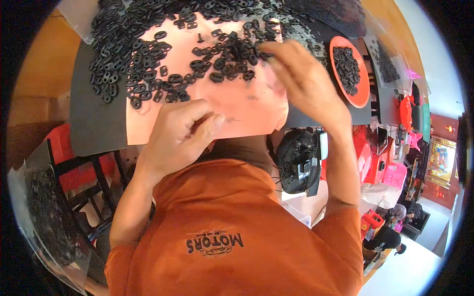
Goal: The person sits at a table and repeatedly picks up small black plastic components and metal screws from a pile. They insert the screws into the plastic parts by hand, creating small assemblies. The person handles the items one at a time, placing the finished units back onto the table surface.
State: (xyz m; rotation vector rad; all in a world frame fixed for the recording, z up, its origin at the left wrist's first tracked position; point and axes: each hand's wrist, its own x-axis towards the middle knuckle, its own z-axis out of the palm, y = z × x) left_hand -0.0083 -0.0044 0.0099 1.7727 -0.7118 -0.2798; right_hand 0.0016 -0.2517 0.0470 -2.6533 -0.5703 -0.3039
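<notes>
Small black oval pieces with two holes (216, 77) lie scattered over a pinkish-orange sheet (242, 116) on the table. My left hand (180, 129) is over the sheet's near edge, its fingers curled in and the thumb pressed toward them. Whatever it may hold is hidden. My right hand (303, 81) reaches in from the right, smeared by motion, with its fingertips by the right side of the loose cluster. Whether a piece is between those fingertips I cannot make out. A denser heap of the same black pieces (111, 59) spreads along the left and far side.
A red oval tray (364, 81) of small black pieces stands to the right, beside a clear bag (387, 59) of dark pieces. A black bag (295, 163) is below the table's right part. Red stools (69, 158) stand at left; people (387, 239) are at far right.
</notes>
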